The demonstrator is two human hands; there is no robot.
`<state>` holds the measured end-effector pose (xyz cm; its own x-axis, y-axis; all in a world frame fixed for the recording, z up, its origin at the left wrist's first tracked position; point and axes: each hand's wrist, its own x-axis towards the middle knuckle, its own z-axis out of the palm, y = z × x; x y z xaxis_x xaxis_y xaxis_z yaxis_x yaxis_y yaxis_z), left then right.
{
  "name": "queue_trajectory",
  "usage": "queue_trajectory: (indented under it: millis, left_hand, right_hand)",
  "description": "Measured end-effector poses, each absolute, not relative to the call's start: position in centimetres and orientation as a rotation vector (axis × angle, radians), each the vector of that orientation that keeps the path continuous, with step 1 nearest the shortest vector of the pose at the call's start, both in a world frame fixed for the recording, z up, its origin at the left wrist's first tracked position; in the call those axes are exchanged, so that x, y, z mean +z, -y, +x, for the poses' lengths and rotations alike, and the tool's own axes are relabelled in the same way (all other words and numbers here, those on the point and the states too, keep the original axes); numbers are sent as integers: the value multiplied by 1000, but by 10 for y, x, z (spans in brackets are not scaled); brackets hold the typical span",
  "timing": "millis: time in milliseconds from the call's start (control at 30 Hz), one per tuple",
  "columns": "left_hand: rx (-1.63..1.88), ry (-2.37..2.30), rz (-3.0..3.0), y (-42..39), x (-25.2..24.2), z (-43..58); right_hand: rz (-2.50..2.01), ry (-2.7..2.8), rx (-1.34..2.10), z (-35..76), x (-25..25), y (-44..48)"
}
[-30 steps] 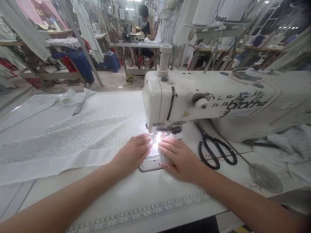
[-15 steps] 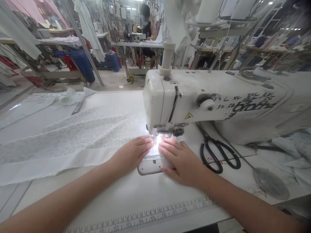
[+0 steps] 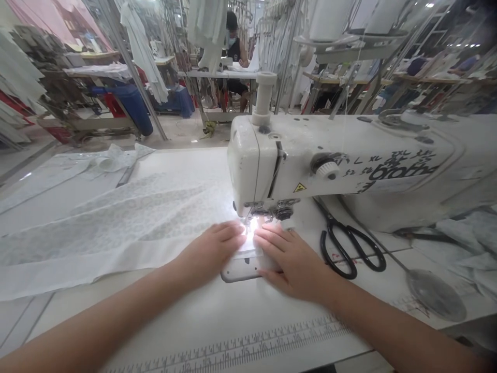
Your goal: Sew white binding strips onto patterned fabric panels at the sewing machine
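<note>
Here, left hand [image 3: 207,254] and right hand [image 3: 295,264] on pale, mottled, rippled fabric [image 3: 116,223], fingers [image 3: 233,241] flat, close together (scissors [image 3: 332,223] beside: loop-handled).

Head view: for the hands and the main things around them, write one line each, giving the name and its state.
Pale fabric: spread out, lightly creased
Left hand: palm down, on the pale fabric
Right hand: palm down, thumb spread
Sewing machine: upright, brightly lit beneath its head
Scissors: lying down, handles apart, blades partly hidden
White cloth: hanging
</note>
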<state>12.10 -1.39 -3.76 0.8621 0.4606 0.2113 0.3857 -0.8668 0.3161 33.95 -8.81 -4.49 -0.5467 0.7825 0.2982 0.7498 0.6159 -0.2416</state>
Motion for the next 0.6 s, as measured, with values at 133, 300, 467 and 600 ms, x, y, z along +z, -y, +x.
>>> queue_trajectory:
  millis: [133, 300, 467, 600]
  left_hand:
    - [360, -592, 2737, 19, -34, 118]
    - [391, -561, 2687, 18, -34, 115]
    - [347, -541, 2701, 19, -36, 111]
    - [335, -521, 2705, 19, -35, 108]
  right_hand:
    - [-1115, 2500, 162, 341, -46, 89]
    - [-1121, 2493, 158, 342, -47, 89]
    - [-1101, 2512, 162, 342, -45, 93]
    - [-1114, 2536, 174, 342, -43, 97]
